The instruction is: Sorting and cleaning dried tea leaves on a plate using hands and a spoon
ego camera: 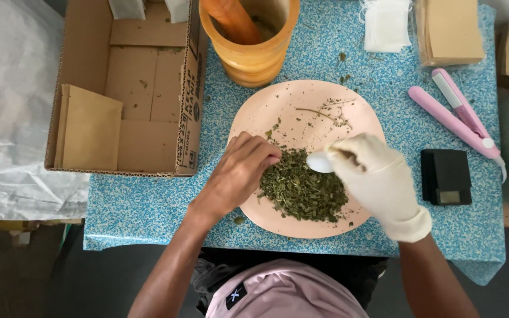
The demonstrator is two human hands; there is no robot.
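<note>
A round pink plate (301,100) sits near the middle of the blue speckled table (148,203), close to its front edge. On the plate is a pile of dried green leaves (301,188), heaped on the front half. A few thin stems and crumbs lie on the back half.

The left hand (237,174) is bare. It rests on the left side of the plate with its fingers curled down at the edge of the leaf pile. The fingertips are tucked under, so I cannot tell if they pinch anything.

The right hand (378,176) wears a white glove. It is closed around the handle of a white spoon (319,162). Only the bowl of the spoon shows, right over the back of the pile. The handle is hidden inside the glove.

At the back edge of the table stands an orange wooden mortar (254,56) with a pestle (231,20) leaning in it. The top of the picture cuts both off, and what is inside is hard to see.

At the back left corner lies an open cardboard box (131,88). Brown paper pouches (89,126) lie against its left wall.

At the back right is a stack of brown pouches (452,29), with small white bags (387,23) just beside it. Near the right edge lie a pink clamp tool (458,115) and a small black scale (446,176).
</note>
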